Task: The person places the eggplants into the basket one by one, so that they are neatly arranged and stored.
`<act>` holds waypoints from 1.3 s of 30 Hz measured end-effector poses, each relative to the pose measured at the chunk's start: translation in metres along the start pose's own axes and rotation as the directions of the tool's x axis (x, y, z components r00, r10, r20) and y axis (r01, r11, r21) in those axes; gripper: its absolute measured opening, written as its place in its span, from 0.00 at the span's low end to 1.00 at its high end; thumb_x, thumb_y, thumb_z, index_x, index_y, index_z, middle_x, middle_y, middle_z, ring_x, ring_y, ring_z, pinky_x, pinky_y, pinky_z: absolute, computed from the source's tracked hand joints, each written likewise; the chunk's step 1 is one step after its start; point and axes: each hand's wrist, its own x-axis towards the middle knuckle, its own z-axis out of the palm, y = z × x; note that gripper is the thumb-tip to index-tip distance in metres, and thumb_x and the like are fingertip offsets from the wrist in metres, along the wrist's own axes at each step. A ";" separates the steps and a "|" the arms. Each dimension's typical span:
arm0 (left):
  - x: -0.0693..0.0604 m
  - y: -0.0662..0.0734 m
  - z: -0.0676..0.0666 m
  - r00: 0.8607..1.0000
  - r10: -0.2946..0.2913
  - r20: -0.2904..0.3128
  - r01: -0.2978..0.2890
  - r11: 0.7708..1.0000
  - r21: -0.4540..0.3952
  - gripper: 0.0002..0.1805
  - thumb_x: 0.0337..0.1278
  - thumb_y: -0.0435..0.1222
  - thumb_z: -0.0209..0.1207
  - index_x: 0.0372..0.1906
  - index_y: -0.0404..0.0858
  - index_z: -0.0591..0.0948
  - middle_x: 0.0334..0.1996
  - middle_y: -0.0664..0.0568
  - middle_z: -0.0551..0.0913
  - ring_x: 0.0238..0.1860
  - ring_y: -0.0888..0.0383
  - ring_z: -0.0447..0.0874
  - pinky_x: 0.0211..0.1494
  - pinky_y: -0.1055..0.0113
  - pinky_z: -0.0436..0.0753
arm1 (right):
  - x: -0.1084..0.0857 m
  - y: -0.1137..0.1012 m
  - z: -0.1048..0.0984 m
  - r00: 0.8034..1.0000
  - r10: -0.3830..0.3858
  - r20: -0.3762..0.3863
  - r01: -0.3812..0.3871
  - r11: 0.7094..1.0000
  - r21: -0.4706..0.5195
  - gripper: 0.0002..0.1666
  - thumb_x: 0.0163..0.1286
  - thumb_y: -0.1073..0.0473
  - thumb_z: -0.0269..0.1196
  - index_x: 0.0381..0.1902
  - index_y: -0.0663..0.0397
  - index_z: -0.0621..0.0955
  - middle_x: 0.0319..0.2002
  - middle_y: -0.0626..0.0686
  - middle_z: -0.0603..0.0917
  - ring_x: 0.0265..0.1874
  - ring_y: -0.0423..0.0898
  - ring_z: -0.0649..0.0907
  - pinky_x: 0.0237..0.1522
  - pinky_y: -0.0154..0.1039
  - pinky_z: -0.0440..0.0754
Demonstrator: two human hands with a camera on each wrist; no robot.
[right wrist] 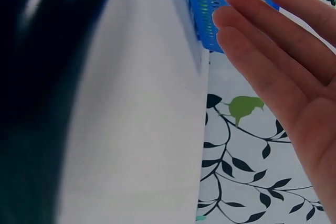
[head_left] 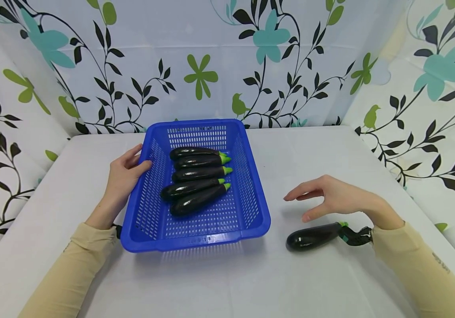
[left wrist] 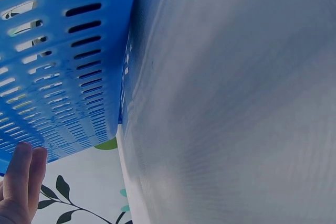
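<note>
On the left, my left hand (head_left: pixel 126 176) grips the left rim of a blue plastic basket (head_left: pixel 257 225), thumb over the rim and fingers against its outside. In the left wrist view, those fingertips (left wrist: pixel 20 169) lie against the slotted wall. Several glossy dark eggplants (head_left: pixel 197 201) with green stems lie side by side in the basket. Another eggplant (head_left: pixel 312 237) rests on the table to the right of the basket. Just above it hovers my right hand (head_left: pixel 339 196), fingers extended and thumb apart, holding nothing. A dark, blurred shape, likely that eggplant (right wrist: pixel 47 77), fills the right wrist view's left side.
A white cloth covers the table (head_left: pixel 227 282). Behind it and at both sides hangs a white curtain (head_left: pixel 219 57) printed with leaves, flowers and birds. A black wrist strap (head_left: pixel 358 237) hangs below my right wrist, close to the loose eggplant's stem.
</note>
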 end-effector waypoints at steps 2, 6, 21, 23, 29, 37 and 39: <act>0.000 0.000 0.000 1.000 -0.001 0.000 0.001 1.000 -0.003 0.36 0.72 0.43 0.54 0.79 0.40 0.57 0.69 0.34 0.72 0.63 0.35 0.76 0.44 0.81 0.80 | -0.001 0.002 0.002 1.000 -0.001 0.003 0.001 1.000 0.006 0.30 0.60 0.53 0.74 0.60 0.50 0.82 0.58 0.54 0.84 0.59 0.45 0.82 0.62 0.38 0.78; 0.000 -0.001 0.000 1.000 0.001 -0.002 -0.001 1.000 0.003 0.36 0.72 0.43 0.54 0.79 0.40 0.58 0.68 0.35 0.72 0.62 0.36 0.76 0.45 0.81 0.80 | -0.003 0.006 0.006 1.000 0.007 0.007 -0.007 1.000 0.012 0.30 0.60 0.54 0.74 0.59 0.56 0.81 0.58 0.54 0.84 0.58 0.51 0.82 0.62 0.38 0.78; 0.001 0.002 0.001 1.000 -0.007 -0.003 0.007 1.000 -0.018 0.36 0.71 0.43 0.55 0.78 0.39 0.58 0.68 0.36 0.72 0.49 0.66 0.81 0.44 0.82 0.81 | -0.009 0.023 0.018 1.000 -0.020 0.021 0.019 0.998 0.065 0.29 0.60 0.58 0.74 0.58 0.58 0.82 0.56 0.54 0.85 0.57 0.50 0.82 0.61 0.40 0.79; 0.000 0.003 0.001 1.000 -0.010 -0.003 0.010 1.000 -0.019 0.36 0.71 0.43 0.55 0.78 0.39 0.59 0.68 0.36 0.72 0.48 0.67 0.81 0.44 0.82 0.81 | -0.010 0.024 0.019 1.000 -0.017 0.020 0.016 0.997 0.075 0.29 0.60 0.57 0.74 0.58 0.58 0.82 0.56 0.54 0.85 0.57 0.51 0.83 0.60 0.41 0.80; 0.000 0.003 0.001 1.000 -0.007 -0.004 0.007 1.000 -0.019 0.36 0.71 0.43 0.55 0.78 0.38 0.59 0.68 0.35 0.73 0.44 0.73 0.78 0.44 0.82 0.80 | -0.012 0.025 0.020 0.999 -0.028 0.029 0.025 0.994 0.108 0.28 0.62 0.57 0.73 0.58 0.59 0.81 0.56 0.55 0.85 0.56 0.52 0.83 0.61 0.40 0.79; 0.001 -0.001 0.000 1.000 0.005 -0.012 -0.005 1.000 -0.010 0.36 0.71 0.43 0.56 0.78 0.39 0.59 0.67 0.36 0.74 0.46 0.73 0.78 0.44 0.84 0.80 | -0.015 0.023 0.020 0.995 -0.033 0.089 0.021 0.992 0.128 0.28 0.63 0.58 0.72 0.60 0.57 0.81 0.57 0.54 0.85 0.57 0.51 0.83 0.61 0.41 0.79; 0.001 -0.002 0.000 1.000 0.004 -0.011 -0.004 1.000 -0.006 0.36 0.71 0.43 0.55 0.78 0.40 0.59 0.67 0.35 0.74 0.47 0.71 0.79 0.45 0.83 0.80 | -0.016 0.022 0.020 0.993 -0.029 0.111 0.014 0.992 0.129 0.28 0.63 0.57 0.72 0.60 0.56 0.81 0.57 0.53 0.85 0.57 0.50 0.83 0.61 0.40 0.79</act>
